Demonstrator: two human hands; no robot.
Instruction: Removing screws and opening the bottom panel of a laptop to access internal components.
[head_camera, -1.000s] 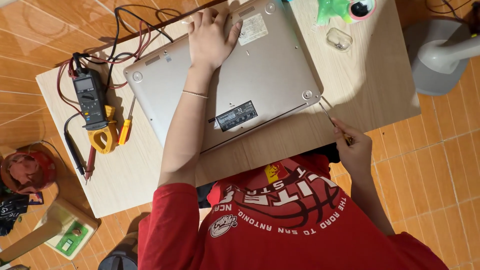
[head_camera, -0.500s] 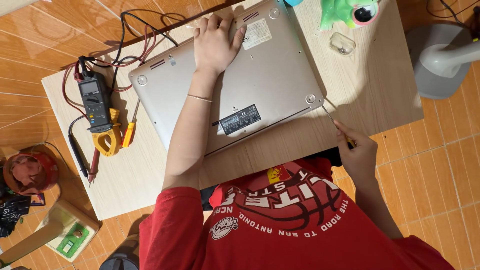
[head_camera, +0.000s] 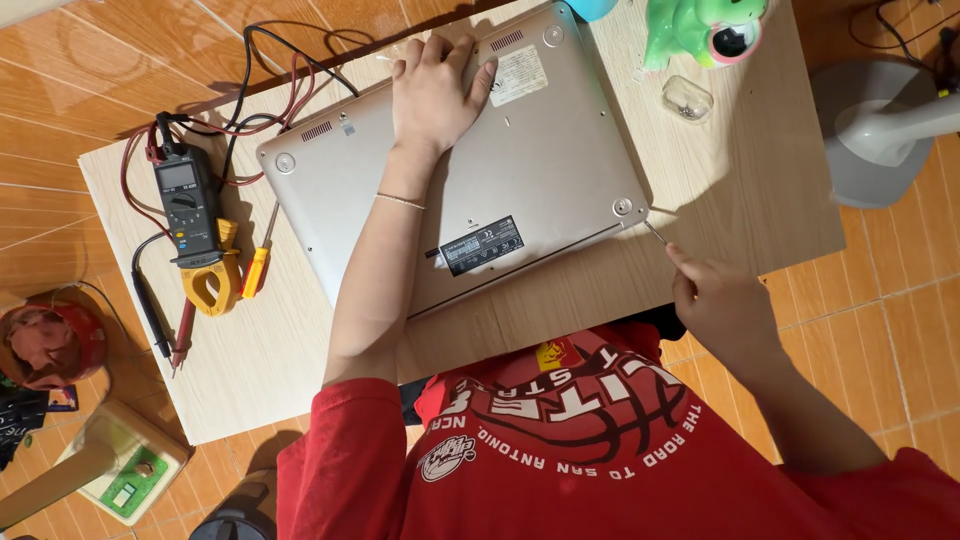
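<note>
Low wooden table (head_camera: 760, 200) on orange tile floor. Silver laptop (head_camera: 540, 170) lies base-up at centre. Left hand (head_camera: 432, 95) open, flat, pressing its far edge. Right hand (head_camera: 725, 310) pinches a thin screwdriver (head_camera: 655, 232), tip by the near-right corner screw (head_camera: 622, 206). Risk: an angled tip may slip, stripping the screw or scratching the case.

Single cam, head-mounted, looking almost straight down onto the wooden table (head_camera: 760, 190). Wearer's red shirt (head_camera: 600, 450) fills the bottom edge, so the lens sits above the chest, facing fwd/down. Mid-range: whole tabletop fits in frame, orange tiled floor (head_camera: 890, 330) visible on all sides of the table. Table sits rotated in frame, its far edge tilted up to the right. No 2nd view, so no overlap.
</note>
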